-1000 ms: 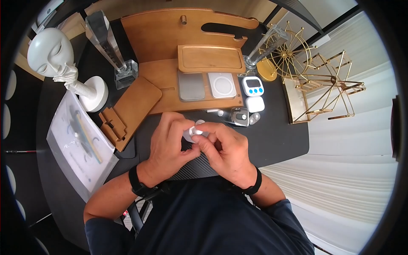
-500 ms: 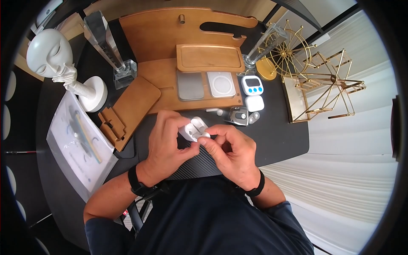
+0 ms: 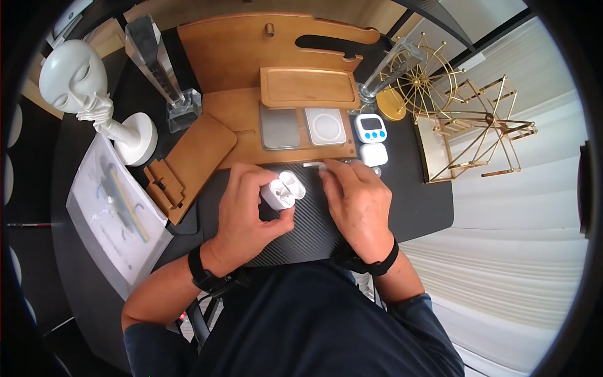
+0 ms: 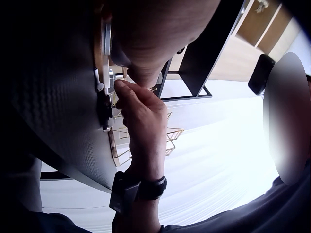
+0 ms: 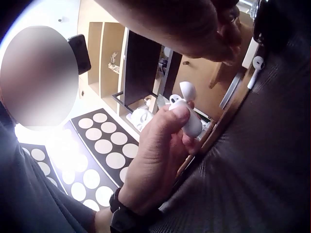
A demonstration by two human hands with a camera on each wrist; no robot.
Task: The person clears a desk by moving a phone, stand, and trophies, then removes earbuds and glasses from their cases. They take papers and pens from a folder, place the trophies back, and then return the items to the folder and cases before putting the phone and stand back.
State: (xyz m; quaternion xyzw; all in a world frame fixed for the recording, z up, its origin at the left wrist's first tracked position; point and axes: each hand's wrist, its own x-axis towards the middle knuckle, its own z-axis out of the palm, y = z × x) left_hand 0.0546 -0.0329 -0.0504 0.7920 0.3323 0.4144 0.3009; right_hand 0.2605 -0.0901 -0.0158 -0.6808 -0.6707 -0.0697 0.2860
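Note:
My left hand (image 3: 242, 210) holds a white earbud case (image 3: 277, 196) between thumb and fingers, its lid (image 3: 293, 184) flipped up. In the right wrist view, the top of an earbud (image 5: 175, 98) shows in the case's opening. My right hand (image 3: 361, 204) is over the table with thumb and forefinger apart, nothing seen between them. Just beyond its fingertips lies a loose white earbud (image 3: 311, 164), stem pointing left. In the right wrist view a gap shows between this hand and the loose earbud (image 5: 257, 65).
A wooden stand (image 3: 239, 100) with a charging pad (image 3: 326, 125) lies behind. Right of it are a white timer (image 3: 371, 128) and a white rounded case (image 3: 374, 154). Gold wheel models (image 3: 490, 119) stand far right, a white mask sculpture (image 3: 74, 75) far left.
The right hand has left the case and moved right and away from me, up to the loose earbud. My left hand keeps its grip on the case, which now shows its raised lid.

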